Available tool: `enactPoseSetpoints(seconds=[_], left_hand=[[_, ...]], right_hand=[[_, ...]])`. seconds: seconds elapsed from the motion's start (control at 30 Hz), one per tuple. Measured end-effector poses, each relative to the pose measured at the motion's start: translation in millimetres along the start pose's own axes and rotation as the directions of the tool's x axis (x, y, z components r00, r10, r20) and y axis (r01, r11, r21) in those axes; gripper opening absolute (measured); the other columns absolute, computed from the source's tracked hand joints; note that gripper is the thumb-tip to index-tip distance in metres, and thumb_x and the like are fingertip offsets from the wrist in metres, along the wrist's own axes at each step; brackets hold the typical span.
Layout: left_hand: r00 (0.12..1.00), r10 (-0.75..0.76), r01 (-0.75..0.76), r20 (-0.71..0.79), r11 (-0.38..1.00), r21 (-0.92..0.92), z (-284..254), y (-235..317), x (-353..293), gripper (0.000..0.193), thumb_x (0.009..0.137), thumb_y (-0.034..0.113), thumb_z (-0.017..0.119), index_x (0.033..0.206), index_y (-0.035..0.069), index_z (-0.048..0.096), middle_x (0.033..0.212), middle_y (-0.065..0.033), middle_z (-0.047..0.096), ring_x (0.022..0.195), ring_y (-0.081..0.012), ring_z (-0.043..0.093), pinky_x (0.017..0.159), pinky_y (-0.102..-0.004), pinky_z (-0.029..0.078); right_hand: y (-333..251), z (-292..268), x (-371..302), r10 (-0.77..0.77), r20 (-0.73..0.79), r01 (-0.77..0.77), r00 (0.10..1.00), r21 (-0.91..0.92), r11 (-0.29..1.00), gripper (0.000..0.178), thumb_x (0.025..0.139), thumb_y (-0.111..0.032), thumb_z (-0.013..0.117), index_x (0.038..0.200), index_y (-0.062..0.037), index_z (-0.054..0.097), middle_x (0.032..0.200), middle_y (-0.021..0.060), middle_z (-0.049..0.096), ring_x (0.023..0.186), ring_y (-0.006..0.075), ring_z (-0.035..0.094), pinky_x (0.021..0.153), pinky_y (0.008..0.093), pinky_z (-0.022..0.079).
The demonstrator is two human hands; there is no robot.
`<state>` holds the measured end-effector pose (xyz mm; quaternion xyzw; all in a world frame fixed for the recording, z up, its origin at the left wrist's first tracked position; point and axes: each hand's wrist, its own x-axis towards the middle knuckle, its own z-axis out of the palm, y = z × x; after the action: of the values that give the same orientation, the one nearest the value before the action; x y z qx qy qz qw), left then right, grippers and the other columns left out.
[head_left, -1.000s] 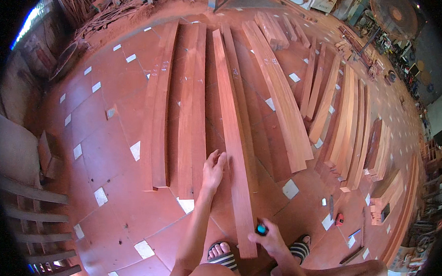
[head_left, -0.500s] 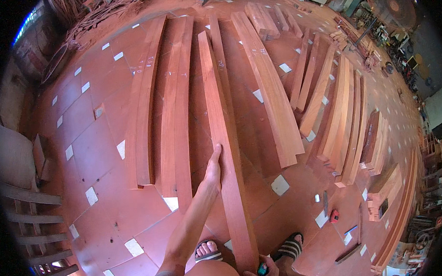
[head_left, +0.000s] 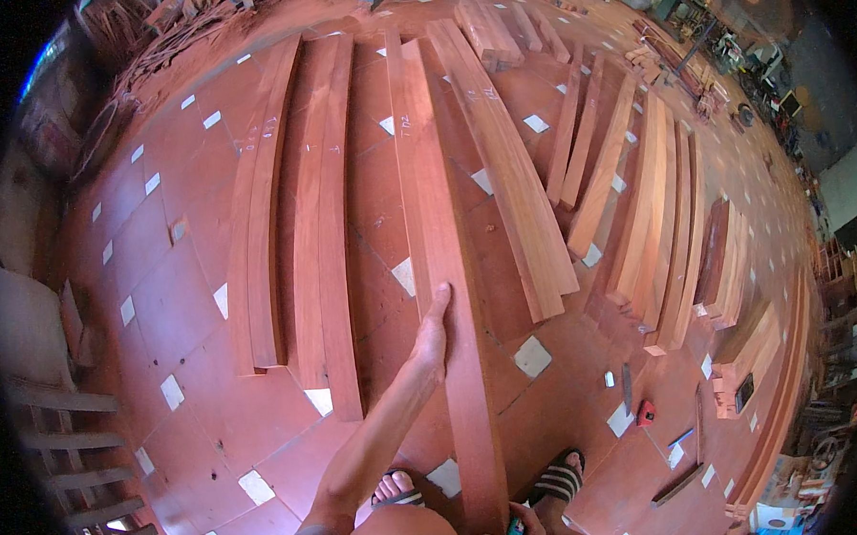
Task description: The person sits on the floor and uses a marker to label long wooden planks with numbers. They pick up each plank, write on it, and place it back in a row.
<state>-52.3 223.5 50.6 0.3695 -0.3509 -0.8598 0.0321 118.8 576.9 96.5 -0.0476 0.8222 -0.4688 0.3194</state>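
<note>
My left hand [head_left: 434,342] grips a long reddish wooden beam [head_left: 471,409] by its left side. The thumb lies along the beam, and the other fingers are hidden beneath it. The beam runs away from me, its near end between my feet. At that end my right hand [head_left: 524,531], partly cut off by the lower edge, is closed around a small teal-and-black object [head_left: 515,530] whose kind I cannot make out. Another beam [head_left: 404,154] with chalk-like marks lies just left of the held beam's far part, partly covered by it.
Paired beams [head_left: 324,243] lie on the tiled floor to the left, and a wide pair [head_left: 511,187] to the right. Several shorter timbers [head_left: 651,210] sit further right. A red tape measure [head_left: 646,413] is near my right sandal [head_left: 562,477]. A slatted wooden piece [head_left: 68,441] stands at far left.
The held beam's far end has swung right relative to the marked beam behind it, now covering that beam's right side. My left hand has moved slightly right with it. The view has shifted a little.
</note>
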Motion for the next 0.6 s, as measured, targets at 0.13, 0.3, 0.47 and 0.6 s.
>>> enactPoseSetpoints(seconds=[0.13,0.3,0.47,0.6], left_hand=[[0.999,-0.033,0.033,-0.001,0.999,-0.029,17,-11,11,0.090,0.100,0.073,0.042,0.158,0.004,0.038,0.157,-0.0184,0.045,0.144,-0.0305,0.043,0.122,-0.0425,0.031],[0.997,-0.066,0.071,0.049,0.991,-0.110,28,-18,17,0.090,0.100,0.072,0.044,0.157,0.003,0.041,0.157,-0.0178,0.047,0.144,-0.0304,0.045,0.122,-0.0420,0.031],[0.986,0.143,-0.158,0.081,0.961,0.226,-3,-25,36,0.092,0.100,0.071,0.044,0.154,-0.003,0.040,0.152,-0.0231,0.049,0.140,-0.0356,0.047,0.120,-0.0451,0.034],[0.652,0.731,-0.328,-0.199,0.509,0.796,-28,-56,31,0.091,0.088,0.046,0.077,0.152,-0.007,0.037,0.130,-0.0318,0.050,0.117,-0.0478,0.054,0.109,-0.0509,0.041]], right_hand=[[-13,-15,-1,0.033,-0.041,-0.033,0.999,-0.004,0.999,0.063,0.075,-0.011,0.083,0.133,-0.0003,0.059,0.118,0.0120,0.067,0.111,0.0234,0.062,0.097,0.0368,0.051],[5,-31,3,0.063,-0.092,-0.056,0.994,0.070,0.996,0.061,0.077,-0.011,0.083,0.133,0.0003,0.061,0.118,0.0114,0.067,0.110,0.0240,0.062,0.099,0.0374,0.050],[-6,-28,38,-0.171,-0.066,0.158,0.983,-0.166,0.973,0.064,0.075,-0.019,0.087,0.131,0.0001,0.062,0.130,0.0164,0.060,0.119,0.0345,0.057,0.102,0.0455,0.048],[34,-45,98,-0.299,-0.064,0.274,0.952,-0.254,0.927,0.075,0.072,-0.025,0.089,0.134,0.0039,0.058,0.118,0.0121,0.062,0.107,0.0278,0.058,0.096,0.0414,0.050]])
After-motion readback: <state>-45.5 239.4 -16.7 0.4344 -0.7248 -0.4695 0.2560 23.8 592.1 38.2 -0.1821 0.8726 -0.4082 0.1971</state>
